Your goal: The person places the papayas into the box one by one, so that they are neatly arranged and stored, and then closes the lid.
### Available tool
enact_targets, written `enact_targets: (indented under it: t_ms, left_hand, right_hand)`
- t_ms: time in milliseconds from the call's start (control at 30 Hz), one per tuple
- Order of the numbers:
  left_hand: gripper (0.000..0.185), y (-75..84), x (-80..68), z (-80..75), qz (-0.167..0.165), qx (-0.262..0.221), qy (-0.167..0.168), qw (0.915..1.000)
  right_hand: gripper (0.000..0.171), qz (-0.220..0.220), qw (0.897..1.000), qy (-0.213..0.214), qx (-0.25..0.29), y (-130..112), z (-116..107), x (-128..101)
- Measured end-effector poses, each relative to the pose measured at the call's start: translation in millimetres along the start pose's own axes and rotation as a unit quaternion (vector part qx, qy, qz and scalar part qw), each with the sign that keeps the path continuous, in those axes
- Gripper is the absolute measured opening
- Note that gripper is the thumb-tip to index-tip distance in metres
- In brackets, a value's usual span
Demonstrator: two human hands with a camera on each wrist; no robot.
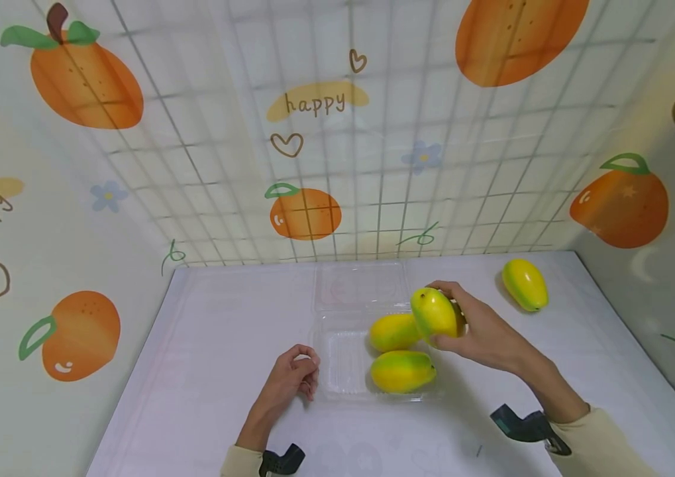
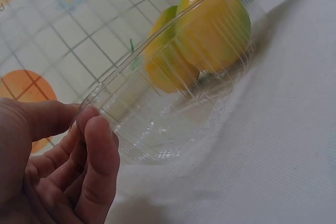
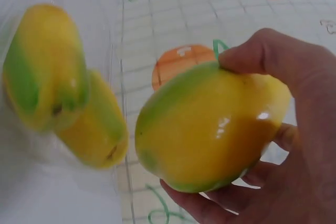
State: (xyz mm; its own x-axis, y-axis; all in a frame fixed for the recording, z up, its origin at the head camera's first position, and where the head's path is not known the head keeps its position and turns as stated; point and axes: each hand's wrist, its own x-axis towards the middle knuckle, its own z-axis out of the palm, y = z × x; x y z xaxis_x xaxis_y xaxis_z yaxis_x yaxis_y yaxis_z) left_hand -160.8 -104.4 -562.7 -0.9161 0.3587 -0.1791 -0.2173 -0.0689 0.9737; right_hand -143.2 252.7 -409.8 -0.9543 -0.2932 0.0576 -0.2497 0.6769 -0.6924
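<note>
A clear plastic clamshell box (image 1: 337, 354) lies open on the white table, its lid (image 1: 360, 285) flat behind it. Two yellow-green mangoes (image 1: 395, 331) (image 1: 403, 371) lie in its right half. My right hand (image 1: 471, 328) grips a third mango (image 1: 434, 313) just above the box's right rim; in the right wrist view thumb and fingers wrap this mango (image 3: 210, 129), with the two boxed mangoes (image 3: 44, 66) (image 3: 100, 135) beyond. My left hand (image 1: 297, 372) rests on the table at the box's left edge, fingers curled in. Its fingers (image 2: 97, 156) sit beside the box's corner (image 2: 157, 129) and hold nothing.
A fourth mango (image 1: 525, 284) lies on the table at the back right. Walls papered with orange-fruit prints close in the table at the back (image 1: 325, 165), left and right. White tabletop (image 1: 218, 344) spreads to the left of the box.
</note>
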Motion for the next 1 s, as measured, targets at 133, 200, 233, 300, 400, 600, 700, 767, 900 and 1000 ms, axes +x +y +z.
enact_targets:
  t_ms: [133,200,233,300,400,600,700,767,900,1000]
  left_hand:
    - [0.017,1.6,-0.2,0.2,-0.001,-0.001,0.0,1.0]
    - [0.017,1.7,-0.4,0.3,-0.003,0.001,0.0,1.0]
    - [0.017,1.9,-0.7,0.5,-0.004,0.002,0.001,1.0]
    - [0.017,2.2,-1.3,0.6,-0.004,0.005,0.001,1.0]
    - [0.019,3.0,-2.1,1.0,-0.001,0.009,0.002,1.0]
    - [0.019,1.5,-1.9,0.1,-0.006,0.009,-0.001,0.9999]
    - [0.02,1.0,-1.8,0.0,-0.003,0.005,-0.005,1.0]
    - [0.02,0.9,-1.5,-0.1,0.0,0.004,-0.008,1.0]
    - [0.021,0.2,-0.7,-0.1,-0.001,0.002,-0.006,1.0]
    - [0.021,-0.6,-0.5,0.1,-0.005,0.002,-0.003,1.0]
  right_hand:
    - [0.076,-0.001,1.0,-0.014,0.0,-10,10,7]
    - [0.076,0.002,1.0,-0.023,0.0,-14,14,10]
    - [0.076,0.003,1.0,-0.026,-0.004,-16,16,11]
    - [0.075,0.004,0.999,-0.035,-0.004,-19,20,13]
    - [0.074,0.001,0.999,-0.048,0.008,-24,26,14]
    - [0.079,-0.007,0.996,-0.076,0.05,-30,40,14]
    - [0.088,-0.014,0.995,-0.084,0.051,-32,47,15]
    - [0.089,-0.024,0.995,-0.086,0.042,-33,52,16]
    - [0.077,-0.055,0.994,-0.09,0.023,-34,63,17]
    - [0.067,-0.072,0.993,-0.095,0.01,-35,73,18]
